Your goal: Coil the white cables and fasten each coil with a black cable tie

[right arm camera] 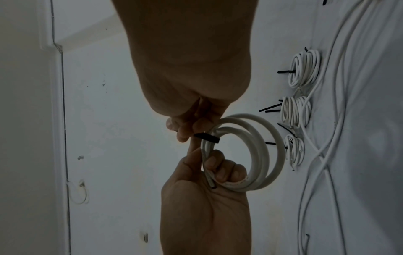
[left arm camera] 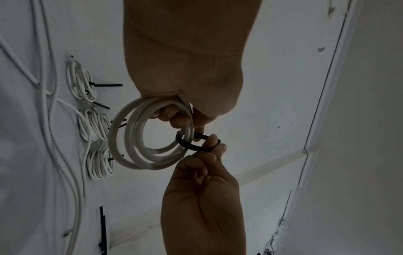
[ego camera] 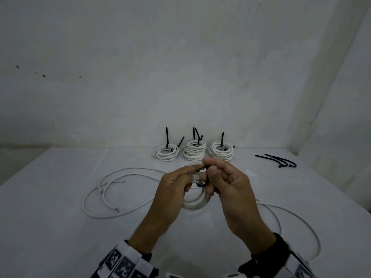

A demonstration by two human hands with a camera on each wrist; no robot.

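Observation:
Above the middle of the table I hold a small white cable coil (ego camera: pixel 195 204). My left hand (ego camera: pixel 191 174) grips its upper left side, with fingers curled through the rings (left arm camera: pixel 130 138). A black cable tie (ego camera: pixel 202 184) loops around the coil's strands (right arm camera: pixel 261 146). My right hand (ego camera: pixel 209 171) pinches the tie between thumb and forefinger, and the tie forms a loose loop (left arm camera: pixel 194 146) in the left wrist view. The right wrist view shows the tie's flat band (right arm camera: pixel 206 137) crossing the strands just above my left fingers (right arm camera: pixel 218 170).
Three tied coils (ego camera: pixel 194 152) stand in a row at the back of the white table (ego camera: pixel 50 227). Spare black ties (ego camera: pixel 279 160) lie at the back right. Loose white cables sprawl on the left (ego camera: pixel 112 189) and on the right (ego camera: pixel 291 223).

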